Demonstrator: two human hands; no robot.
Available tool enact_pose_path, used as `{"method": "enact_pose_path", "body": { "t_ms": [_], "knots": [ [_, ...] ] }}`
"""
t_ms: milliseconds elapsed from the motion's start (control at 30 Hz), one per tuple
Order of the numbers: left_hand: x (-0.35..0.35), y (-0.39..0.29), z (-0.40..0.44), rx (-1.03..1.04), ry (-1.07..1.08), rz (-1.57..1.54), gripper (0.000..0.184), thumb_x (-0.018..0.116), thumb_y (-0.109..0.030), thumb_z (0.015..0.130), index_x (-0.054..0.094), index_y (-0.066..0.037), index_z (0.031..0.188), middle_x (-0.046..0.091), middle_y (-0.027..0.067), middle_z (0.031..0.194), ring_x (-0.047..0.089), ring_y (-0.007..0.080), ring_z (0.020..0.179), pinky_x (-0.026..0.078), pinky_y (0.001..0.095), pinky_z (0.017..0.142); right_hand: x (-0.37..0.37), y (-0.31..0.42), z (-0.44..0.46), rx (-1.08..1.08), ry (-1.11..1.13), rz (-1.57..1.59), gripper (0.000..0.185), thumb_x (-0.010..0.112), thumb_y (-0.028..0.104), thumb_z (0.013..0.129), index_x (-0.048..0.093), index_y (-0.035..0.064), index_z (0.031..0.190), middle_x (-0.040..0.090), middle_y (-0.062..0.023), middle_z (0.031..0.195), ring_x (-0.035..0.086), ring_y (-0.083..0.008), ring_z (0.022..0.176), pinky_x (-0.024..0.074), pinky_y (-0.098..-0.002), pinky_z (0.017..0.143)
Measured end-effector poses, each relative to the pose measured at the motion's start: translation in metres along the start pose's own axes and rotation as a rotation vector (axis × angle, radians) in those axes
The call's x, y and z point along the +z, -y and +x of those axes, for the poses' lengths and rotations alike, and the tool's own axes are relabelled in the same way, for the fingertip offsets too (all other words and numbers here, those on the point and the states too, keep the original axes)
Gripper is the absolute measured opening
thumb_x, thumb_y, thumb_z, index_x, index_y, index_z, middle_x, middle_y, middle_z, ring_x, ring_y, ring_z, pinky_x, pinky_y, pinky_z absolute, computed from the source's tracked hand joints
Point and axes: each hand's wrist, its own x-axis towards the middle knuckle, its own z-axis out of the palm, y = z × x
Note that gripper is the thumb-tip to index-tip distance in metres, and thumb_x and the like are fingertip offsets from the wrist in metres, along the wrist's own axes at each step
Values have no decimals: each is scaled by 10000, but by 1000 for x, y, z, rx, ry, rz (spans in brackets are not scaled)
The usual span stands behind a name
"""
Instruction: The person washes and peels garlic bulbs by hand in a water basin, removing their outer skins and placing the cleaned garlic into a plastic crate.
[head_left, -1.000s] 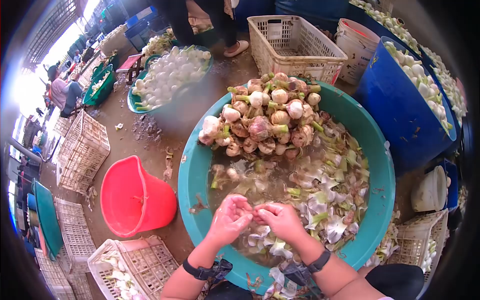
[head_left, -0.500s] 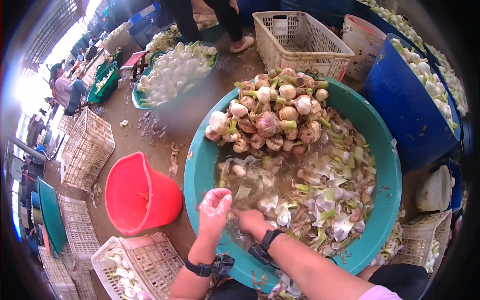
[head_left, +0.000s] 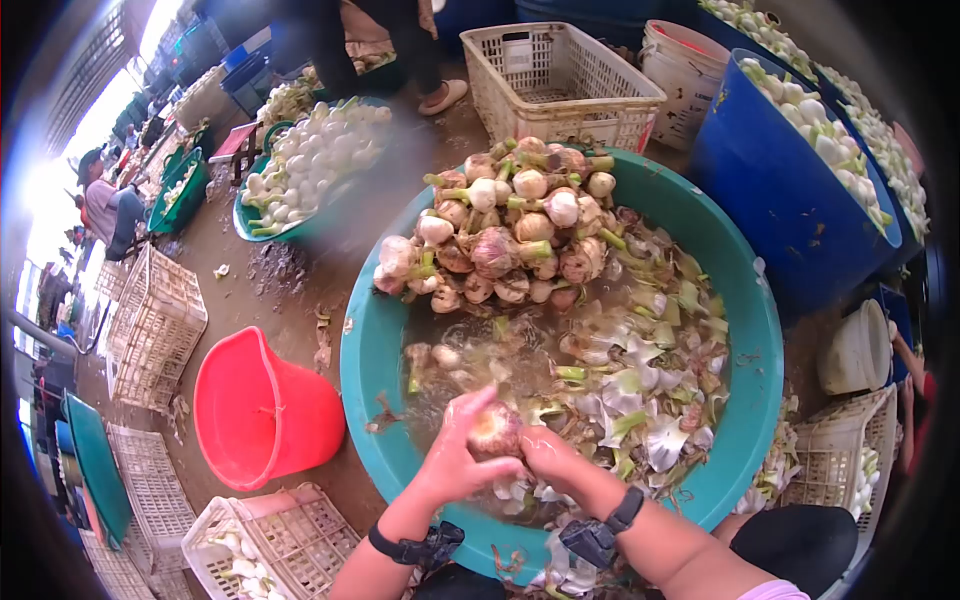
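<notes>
My left hand is curled round a wet garlic bulb, its root end facing up. From the other side my right hand grips the same bulb, its fingertips partly hidden. Both hands are just above the murky water in a large teal tub. At the tub's far side rises a heap of unpeeled garlic bulbs with short green stems. Loose peeled skins float over the right half of the water.
To the left stands a red bucket, with a white crate of peeled bulbs below it. Beyond are a basin of white bulbs, an empty crate and a blue barrel. A person's legs show at the back.
My hands have come up from the water near the tub's front edge, now with a garlic bulb visible between them. The view has shifted slightly right.
</notes>
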Motion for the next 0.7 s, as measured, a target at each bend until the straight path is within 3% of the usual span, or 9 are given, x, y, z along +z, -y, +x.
{"method": "enact_pose_path", "body": {
  "t_ms": [33,100,133,167,233,267,367,500,700],
  "knots": [
    [3,-1,0,4,6,-3,834,810,-239,569,400,-33,1266,424,167,1212,431,290,1134,353,351,957,-3,6,-8,0,-7,2,330,330,281,923,563,85,1050,626,-83,757,607,-206,681,477,-372,599],
    [11,-3,-3,-238,41,-211,803,804,-227,570,413,-8,1237,466,133,1164,466,245,1089,382,336,924,-5,21,-24,48,-117,-967,292,386,268,901,565,107,1066,638,-135,816,626,-288,773,480,-421,634],
    [17,-1,-5,-121,8,32,756,790,-218,575,429,-20,1208,483,127,1137,490,243,1057,394,334,912,-1,46,-34,110,-162,-1123,258,463,246,867,586,87,1030,630,-155,862,611,-311,814,488,-409,643],
    [19,-3,-7,-118,8,32,756,790,-218,575,429,-20,1208,483,127,1137,490,243,1057,394,334,912,-3,44,-37,109,-165,-1124,258,463,246,867,586,87,1030,630,-155,862,611,-311,814,488,-409,643],
    [21,-8,-10,-148,-114,193,710,780,-210,574,445,-24,1172,491,135,1106,503,273,1024,407,344,896,-11,35,-40,-183,-553,-1175,242,522,244,840,605,71,986,638,-137,844,617,-286,798,494,-385,644],
    [19,-10,-11,-141,-141,204,675,763,-186,567,456,-26,1146,503,147,1069,509,303,992,418,355,881,-12,29,-36,-496,-704,-954,227,547,234,820,621,53,937,644,-114,809,614,-291,761,492,-385,639],
    [14,-12,-13,-62,-106,268,657,746,-159,554,464,-29,1133,511,154,1060,511,315,983,425,366,865,-4,43,-39,-610,-433,-782,210,546,233,818,636,58,890,635,-120,778,605,-303,719,481,-398,619],
    [12,-10,-15,-22,-112,308,630,731,-138,549,473,-28,1114,516,160,1058,515,322,970,432,375,848,3,57,-36,-319,-297,-946,188,542,244,816,624,77,787,609,-153,753,581,-334,679,458,-407,592],
    [2,-5,-24,-92,-38,113,629,727,-119,565,450,-33,1124,516,126,1042,531,255,948,434,340,841,-11,27,-16,-265,-421,-772,202,579,272,776,589,80,713,584,-157,700,566,-339,627,443,-409,561]
  ]
}}
